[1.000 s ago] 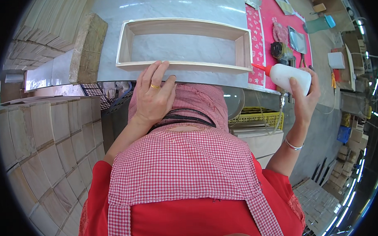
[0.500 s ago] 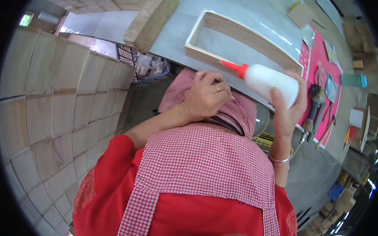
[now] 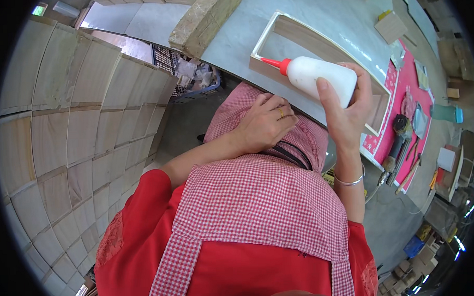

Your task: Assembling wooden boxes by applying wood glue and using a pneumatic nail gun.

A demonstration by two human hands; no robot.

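My right hand (image 3: 348, 113) holds a white squeeze bottle (image 3: 318, 74) with a red pointed nozzle. The bottle lies nearly sideways, its tip pointing left near the left end of a long wooden box frame (image 3: 316, 36). That frame rests on the grey worktable (image 3: 233, 54), and the bottle hides part of its near side. Lower down, my left hand (image 3: 265, 123) rests on the checked cloth (image 3: 228, 109) over my lap. Its fingers lie loosely bent over the cloth, with no object visible in them.
A thick wooden block (image 3: 204, 24) sits at the table's left. Stacked wooden panels (image 3: 84, 117) form a wall beside me. Under the table edge is a filled basket (image 3: 193, 76). Rightward, a pink sheet (image 3: 418, 94) bears an air tool (image 3: 398, 137); a teal jar (image 3: 447, 113) stands beyond.
The bottle in my right hand has moved left, bringing its nozzle toward the frame's left end. My left hand has settled lower on my lap, its fingers less curled.
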